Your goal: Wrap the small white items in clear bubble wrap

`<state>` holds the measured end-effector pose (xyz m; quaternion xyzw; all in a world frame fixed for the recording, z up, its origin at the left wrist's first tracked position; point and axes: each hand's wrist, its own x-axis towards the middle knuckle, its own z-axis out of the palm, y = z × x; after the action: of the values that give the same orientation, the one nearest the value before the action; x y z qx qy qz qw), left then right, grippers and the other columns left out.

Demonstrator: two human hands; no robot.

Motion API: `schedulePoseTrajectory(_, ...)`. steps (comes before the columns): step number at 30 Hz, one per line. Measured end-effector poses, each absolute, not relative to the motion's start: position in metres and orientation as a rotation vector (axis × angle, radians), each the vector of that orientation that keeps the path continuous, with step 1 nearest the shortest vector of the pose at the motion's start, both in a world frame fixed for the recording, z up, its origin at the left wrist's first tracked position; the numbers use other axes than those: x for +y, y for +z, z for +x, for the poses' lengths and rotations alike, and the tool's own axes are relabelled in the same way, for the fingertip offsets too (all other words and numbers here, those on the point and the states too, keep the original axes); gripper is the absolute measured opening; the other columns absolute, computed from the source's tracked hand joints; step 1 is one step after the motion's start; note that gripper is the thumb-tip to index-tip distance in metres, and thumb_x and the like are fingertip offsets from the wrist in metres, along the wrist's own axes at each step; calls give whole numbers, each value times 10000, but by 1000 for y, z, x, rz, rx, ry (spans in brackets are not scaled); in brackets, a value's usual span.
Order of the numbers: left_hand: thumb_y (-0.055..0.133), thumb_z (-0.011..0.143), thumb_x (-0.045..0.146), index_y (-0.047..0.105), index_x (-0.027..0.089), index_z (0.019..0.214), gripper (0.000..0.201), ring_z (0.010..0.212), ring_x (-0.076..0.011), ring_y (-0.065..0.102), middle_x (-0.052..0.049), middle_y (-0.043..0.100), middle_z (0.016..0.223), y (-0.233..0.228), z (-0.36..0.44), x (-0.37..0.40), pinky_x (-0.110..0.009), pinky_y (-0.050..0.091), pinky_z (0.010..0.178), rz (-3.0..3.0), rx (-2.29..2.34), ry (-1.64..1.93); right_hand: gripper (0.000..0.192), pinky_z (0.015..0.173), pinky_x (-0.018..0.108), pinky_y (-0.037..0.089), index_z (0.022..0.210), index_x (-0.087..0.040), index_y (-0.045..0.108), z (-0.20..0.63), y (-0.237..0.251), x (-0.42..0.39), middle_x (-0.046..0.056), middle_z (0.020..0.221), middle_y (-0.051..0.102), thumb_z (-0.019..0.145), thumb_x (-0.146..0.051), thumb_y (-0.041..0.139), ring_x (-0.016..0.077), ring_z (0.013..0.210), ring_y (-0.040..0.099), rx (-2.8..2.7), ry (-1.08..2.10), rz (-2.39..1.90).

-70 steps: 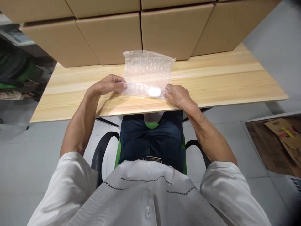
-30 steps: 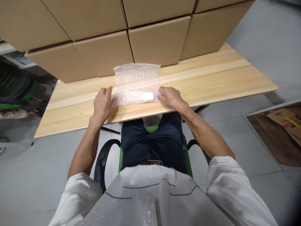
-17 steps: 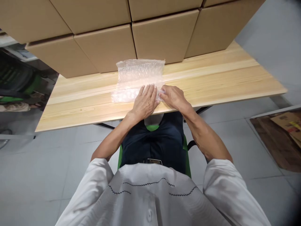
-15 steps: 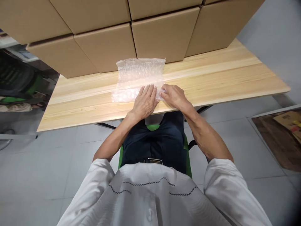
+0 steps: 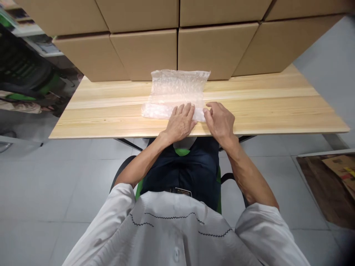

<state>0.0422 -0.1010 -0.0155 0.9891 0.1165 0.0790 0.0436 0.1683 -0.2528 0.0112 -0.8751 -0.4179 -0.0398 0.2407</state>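
Observation:
A sheet of clear bubble wrap (image 5: 177, 88) lies on the pale wooden table (image 5: 277, 107), its near edge rolled over into a thick fold. My left hand (image 5: 181, 123) rests flat on the right part of that fold, fingers spread and pressing down. My right hand (image 5: 221, 121) sits just beside it at the fold's right end, fingertips touching the wrap's corner. Whatever is wrapped inside the fold is hidden under my left hand.
Brown cardboard boxes (image 5: 213, 48) stand stacked in a row along the table's far side. I sit on a green and black chair (image 5: 180, 151). Flattened cardboard (image 5: 335, 177) lies on the floor at the right. Dark chairs (image 5: 24, 74) stand at the far left.
My left hand left the fold's left end and moved right, landing flat on the fold next to my right hand. The standing flap of wrap has settled lower.

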Motion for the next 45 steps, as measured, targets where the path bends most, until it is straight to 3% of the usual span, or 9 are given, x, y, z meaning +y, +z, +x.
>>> schedulePoseTrajectory(5, 558, 1131, 382, 438, 119, 1852, 777, 1804, -456, 394, -246, 422, 1932, -23, 43, -94, -681, 274, 1491, 2953, 293, 237, 678, 1463, 629, 364, 1779, -188, 562, 138, -1, -234, 189, 1854, 560, 1215, -513, 374, 378, 1758, 464, -1542, 33, -2042)
schedulePoseTrajectory(9, 541, 1143, 410, 421, 110, 1857, 784, 1811, -453, 381, -265, 415, 1929, -30, 45, -92, -691, 273, 1492, 2939, 267, 233, 817, 1520, 669, 219, 1896, -167, 370, 143, -19, -225, 170, 2009, 274, 1225, -625, 294, 353, 1895, 170, -1561, 170, -1960)
schedulePoseTrajectory(11, 516, 1156, 403, 405, 102, 1862, 775, 1823, -457, 360, -269, 404, 1933, -31, 47, -93, -691, 288, 1488, 2944, 276, 235, 879, 1529, 638, 201, 1923, -132, 283, 148, -23, -228, 189, 2033, 154, 1225, -665, 267, 346, 1905, 110, -1543, 218, -1947)
schedulePoseTrajectory(14, 505, 1156, 391, 351, 43, 1870, 808, 1853, -468, 292, -298, 332, 1956, -33, 48, -92, -689, 280, 1493, 2951, 275, 191, 928, 1530, 628, 201, 1953, -161, 171, 153, -23, -234, 175, 2043, 80, 1220, -722, 261, 335, 1908, 94, -1555, 280, -1944)
schedulePoseTrajectory(17, 482, 1155, 377, 328, -30, 1854, 823, 1857, -458, 290, -340, 311, 1947, -31, 45, -88, -661, 273, 1502, 2954, 273, 160, 954, 1526, 657, 195, 1958, -163, 145, 155, -25, -234, 188, 2036, 117, 1215, -751, 263, 353, 1904, 114, -1548, 304, -1982)
schedulePoseTrajectory(23, 476, 1130, 343, 406, 26, 1831, 772, 1814, -441, 399, -315, 429, 1905, -21, 25, -74, -673, 289, 1488, 2972, 351, 184, 942, 1499, 705, 243, 1941, -144, 224, 157, -35, -231, 234, 2018, 161, 1216, -738, 321, 404, 1887, 188, -1569, 252, -2059)
schedulePoseTrajectory(27, 536, 1153, 479, 379, 25, 1848, 845, 1837, -483, 335, -329, 372, 1927, -18, 17, -69, -709, 254, 1491, 2964, 465, 116, 877, 1480, 716, 270, 1921, -112, 267, 155, -35, -232, 273, 2004, 191, 1227, -638, 375, 429, 1880, 208, -1605, 197, -2128)
schedulePoseTrajectory(33, 487, 1206, 598, 377, 95, 1867, 838, 1854, -525, 259, -318, 301, 1958, -20, 9, -65, -801, 236, 1460, 2945, 552, 116, 802, 1456, 761, 283, 1916, -161, 291, 150, -33, -231, 262, 1995, 248, 1215, -525, 436, 458, 1866, 243, -1584, 145, -2211)
schedulePoseTrajectory(45, 452, 1209, 701, 313, 29, 1882, 961, 1862, -534, 219, -371, 243, 1954, -19, -26, -38, -769, 208, 1470, 2935, 799, 72, 850, 1470, 739, 265, 1928, -137, 235, 149, -27, -231, 264, 2005, 209, 1177, -445, 487, 472, 1872, 205, -1605, 188, -2276)
